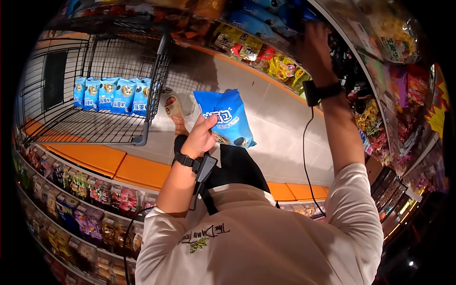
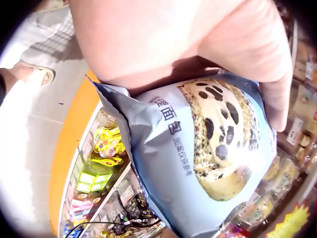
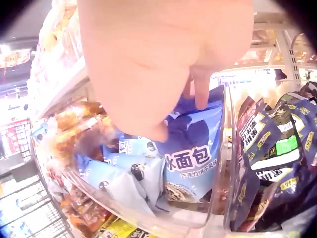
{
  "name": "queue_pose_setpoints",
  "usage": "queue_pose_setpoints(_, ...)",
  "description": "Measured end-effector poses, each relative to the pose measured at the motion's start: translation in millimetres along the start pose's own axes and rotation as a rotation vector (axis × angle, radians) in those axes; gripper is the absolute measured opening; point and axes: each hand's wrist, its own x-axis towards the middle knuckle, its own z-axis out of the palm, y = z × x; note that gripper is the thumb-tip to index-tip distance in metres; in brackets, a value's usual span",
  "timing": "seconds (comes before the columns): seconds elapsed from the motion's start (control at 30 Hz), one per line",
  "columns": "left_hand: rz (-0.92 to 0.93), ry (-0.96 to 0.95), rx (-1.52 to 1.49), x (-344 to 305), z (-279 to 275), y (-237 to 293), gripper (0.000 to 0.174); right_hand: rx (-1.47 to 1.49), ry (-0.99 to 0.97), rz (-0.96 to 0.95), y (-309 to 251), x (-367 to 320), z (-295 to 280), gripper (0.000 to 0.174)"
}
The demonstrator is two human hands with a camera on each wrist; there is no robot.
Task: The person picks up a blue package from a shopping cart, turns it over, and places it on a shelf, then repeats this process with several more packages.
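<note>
In the head view, my left hand (image 1: 202, 134) grips a blue bread bag (image 1: 237, 114) in front of my body. The left wrist view shows this bag's back (image 2: 173, 144), printed with a speckled bread roll, and my left hand (image 2: 198, 39) around its edge. My right hand (image 1: 316, 47) reaches into the shelf at the upper right. From the right wrist, my right hand (image 3: 158, 64) holds the upper part of an upright blue bread bag (image 3: 195, 153), thumb and a finger over it. More blue bags (image 3: 129, 173) lean beside it in a clear bin (image 3: 193, 216).
A black wire shopping cart (image 1: 95, 130) on the left holds several blue bread bags (image 1: 108, 92). Dark snack packets (image 3: 277, 153) fill the neighbouring bin. Shelves of packaged sweets (image 1: 88, 221) line the other side of the aisle. A sandalled foot (image 1: 175, 111) stands by the cart.
</note>
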Motion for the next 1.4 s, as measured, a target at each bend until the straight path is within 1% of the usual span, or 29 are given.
queue_pose_setpoints(0.07,-0.017,0.000,-0.019,5.9,2.8,-2.9,0.059,0.206,-0.075,-0.005,-9.9,-19.8,-6.4,0.029)
queue_pose_setpoints(0.13,-0.042,0.073,0.075,17.8,21.7,-2.2,0.053,0.579,-0.171,0.224,-38.8,-43.8,-11.8,0.031)
queue_pose_setpoints(0.2,-0.089,0.118,0.229,32.1,44.9,2.6,0.048,1.189,-0.527,0.614,-60.7,-66.2,-24.9,0.040)
queue_pose_setpoints(0.27,-0.166,0.143,0.431,49.3,62.2,5.4,0.045,1.331,-0.741,0.674,-78.2,-68.9,-49.0,0.044)
queue_pose_setpoints(0.3,-0.146,0.134,0.551,59.2,65.6,2.6,0.042,1.354,-0.731,0.591,-82.9,-74.8,-53.5,0.052)
queue_pose_setpoints(0.33,-0.142,0.080,0.671,67.6,68.3,2.8,0.041,1.180,-0.690,0.522,-81.5,-88.3,-42.0,0.057)
queue_pose_setpoints(0.4,-0.134,-0.029,0.907,83.0,74.2,5.6,0.038,1.107,-0.826,0.622,-62.7,-88.6,-54.1,0.060)
queue_pose_setpoints(0.43,-0.135,-0.089,1.008,91.3,75.4,4.5,0.045,1.097,-0.882,0.575,-52.5,-88.1,-59.1,0.063)
queue_pose_setpoints(0.5,-0.115,-0.164,1.150,106.6,90.6,7.3,0.051,1.067,-0.991,0.481,-34.3,-86.1,-66.5,0.070)
queue_pose_setpoints(0.53,-0.108,-0.204,1.217,114.6,98.2,6.3,0.053,1.005,-0.937,0.445,-29.9,-83.1,-68.5,0.069)
queue_pose_setpoints(0.57,0.009,-0.198,1.240,125.0,99.2,2.6,0.061,0.941,-0.885,0.412,-26.1,-79.7,-70.4,0.068)
queue_pose_setpoints(0.63,0.232,-0.133,1.067,145.2,110.2,-10.4,0.068,0.762,-0.792,0.405,-23.7,-65.9,-77.3,0.070)
queue_pose_setpoints(0.67,0.347,-0.118,0.982,154.5,116.1,-14.4,0.071,0.702,-0.724,0.380,-17.1,-58.1,-80.6,0.068)
queue_pose_setpoints(0.73,0.510,-0.034,0.995,161.9,143.0,-13.0,0.070,0.678,-0.655,0.486,-7.8,-38.6,-98.1,0.062)
queue_pose_setpoints(0.77,0.589,0.008,0.998,164.0,150.7,-11.2,0.070,0.651,-0.518,0.502,-2.6,-35.3,-97.8,0.059)
queue_pose_setpoints(0.8,0.711,0.037,1.085,165.3,149.4,-10.7,0.067,0.622,-0.383,0.519,1.9,-32.5,-98.0,0.057)
queue_pose_setpoints(0.83,0.832,0.067,1.169,166.3,145.3,-10.5,0.063,0.570,-0.358,0.537,4.7,-26.1,-105.0,0.054)
queue_pose_setpoints(0.87,0.956,0.097,1.252,166.3,139.7,-10.4,0.060,0.532,-0.278,0.520,4.6,-24.3,-103.3,0.054)
queue_pose_setpoints(0.9,1.030,0.058,1.189,163.8,127.5,-13.6,0.051,0.494,-0.197,0.501,3.6,-21.5,-99.0,0.053)
queue_pose_setpoints(0.93,0.923,0.076,1.153,156.6,119.7,-14.6,0.048,0.457,-0.116,0.481,1.8,-17.8,-94.1,0.053)
queue_pose_setpoints(0.97,0.816,0.093,1.118,145.8,111.4,-16.9,0.045,0.383,-0.103,0.407,-0.4,-13.2,-89.3,0.049)
queue_pose_setpoints(1.0,0.705,0.103,1.084,134.8,105.0,-18.4,0.042,0.311,-0.119,0.362,0.0,-10.5,-82.6,0.047)
queue_pose_setpoints(1.07,0.598,0.107,1.002,115.0,94.8,-24.9,0.038,0.161,-0.151,0.279,3.3,-9.0,-68.5,0.044)
queue_pose_setpoints(1.1,0.546,0.112,0.961,107.2,89.9,-27.2,0.036,0.057,-0.206,0.281,0.9,-7.1,-62.8,0.040)
queue_pose_setpoints(1.2,0.432,0.092,0.950,86.7,75.5,-33.0,0.033,-0.050,-0.220,0.210,3.9,-7.2,-30.9,0.042)
queue_pose_setpoints(1.23,0.423,0.085,0.983,81.9,71.6,-34.4,0.034,-0.029,-0.226,0.204,6.5,-8.1,-15.0,0.037)
queue_pose_setpoints(1.33,0.369,0.082,0.991,71.7,61.9,-36.8,0.031,-0.126,-0.415,0.341,2.7,-9.6,33.4,0.035)
queue_pose_setpoints(1.37,0.345,0.073,1.006,68.4,62.8,-34.2,0.029,-0.176,-0.375,0.302,5.9,-16.9,54.1,0.036)
queue_pose_setpoints(1.4,0.323,0.066,1.022,64.0,62.9,-30.1,0.028,-0.197,-0.390,0.301,-0.1,-12.0,51.2,0.036)
